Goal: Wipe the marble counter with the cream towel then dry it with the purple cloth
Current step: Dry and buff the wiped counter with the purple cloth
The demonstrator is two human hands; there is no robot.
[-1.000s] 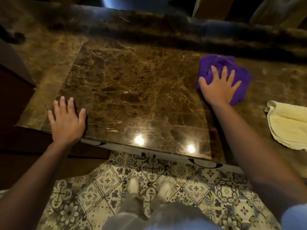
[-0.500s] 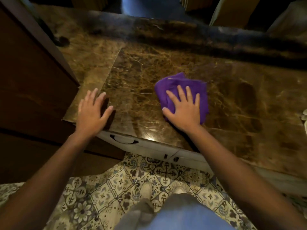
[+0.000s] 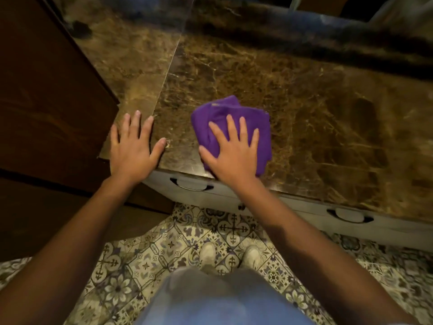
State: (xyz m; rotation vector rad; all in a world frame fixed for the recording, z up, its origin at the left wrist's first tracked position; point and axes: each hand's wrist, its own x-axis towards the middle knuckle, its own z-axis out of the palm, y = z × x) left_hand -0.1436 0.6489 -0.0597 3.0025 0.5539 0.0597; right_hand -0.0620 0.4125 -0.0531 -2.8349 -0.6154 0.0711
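Since half a second ago the purple cloth (image 3: 230,127) has slid nearer the tabletop's (image 3: 316,118) front edge under the right hand (image 3: 233,156), whose grip lies flat, fingers spread, pressing the bunched cloth down. Left hand (image 3: 133,148) rests flat and spread at the front left corner, beside a wooden cabinet (image 3: 46,90).

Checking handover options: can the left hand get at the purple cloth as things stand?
Probably yes. The left hand lies flat on the marble counter beside the purple cloth, nothing between them; the right hand covers its near part.
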